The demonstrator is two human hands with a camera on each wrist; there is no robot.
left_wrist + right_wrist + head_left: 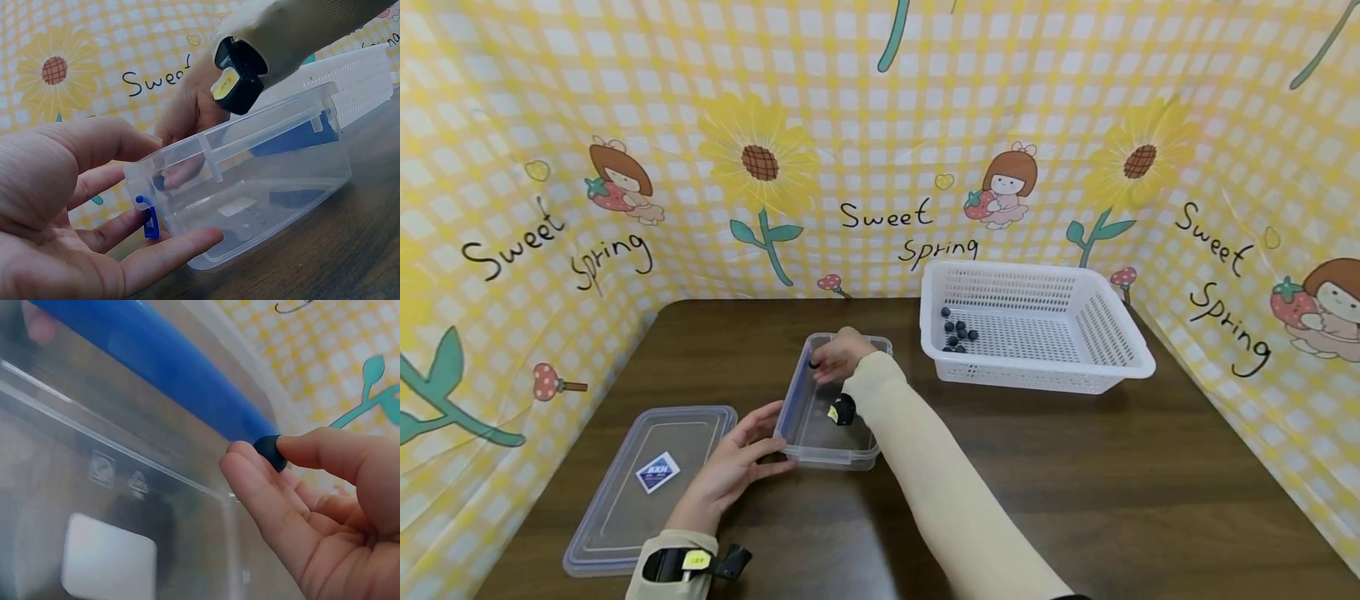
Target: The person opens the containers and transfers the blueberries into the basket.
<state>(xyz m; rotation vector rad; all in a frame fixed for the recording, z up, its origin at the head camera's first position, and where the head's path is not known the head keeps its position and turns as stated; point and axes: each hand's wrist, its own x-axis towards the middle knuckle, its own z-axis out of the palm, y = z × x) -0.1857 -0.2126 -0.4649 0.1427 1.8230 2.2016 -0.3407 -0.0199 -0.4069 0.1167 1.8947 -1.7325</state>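
Observation:
A clear plastic container (835, 454) stands in the middle of the table. My right hand (841, 354) is inside it near the far left corner, pinching a blueberry (270, 452) between thumb and fingertips. In the right wrist view the berry is dark and round, held above the container's floor. My left hand (741, 462) touches the near left corner of the container, its fingers spread and fairly straight. The left wrist view shows that hand beside a blue clip (150, 220) on the container's end. Several blueberries (962, 334) lie in a white slotted basket (1022, 379).
A clear lid (617, 500) with a blue-tinted edge and a sticker lies flat on the left of the table, by my left forearm. The basket stands at the back right. A yellow checked cloth (865, 150) hangs behind and at both sides of the brown table (1075, 483).

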